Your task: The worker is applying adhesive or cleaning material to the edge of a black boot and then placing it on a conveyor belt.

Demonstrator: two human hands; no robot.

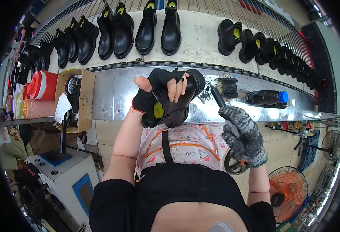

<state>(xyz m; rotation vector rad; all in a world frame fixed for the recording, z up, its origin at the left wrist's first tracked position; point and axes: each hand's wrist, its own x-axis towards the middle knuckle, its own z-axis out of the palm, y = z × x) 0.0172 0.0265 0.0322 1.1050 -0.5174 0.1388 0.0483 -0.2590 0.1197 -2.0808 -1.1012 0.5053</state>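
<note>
A black ankle boot [183, 94] with a yellow-green insole is held over the metal bench, tipped on its side with its opening toward my body. My left hand [160, 87], in a black fingerless glove, grips it from above, fingers across the upper and thumb sticking out to the left. My right hand [241, 133], in a grey knitted glove, is closed around a black-handled tool [217, 96]. The tool's tip is near dark smears on the bench; its exact kind cannot be made out. Just beside it lies a dark, crumpled-looking pad [228, 88].
Black boots [123, 33] stand in rows on the pale conveyor [199, 38] beyond the metal bench [112, 96]. A dark bottle with a blue cap [268, 97] lies to the right. At left are a cardboard box [85, 100] with a brush and a red jug [42, 85]. An orange fan [288, 193] stands lower right.
</note>
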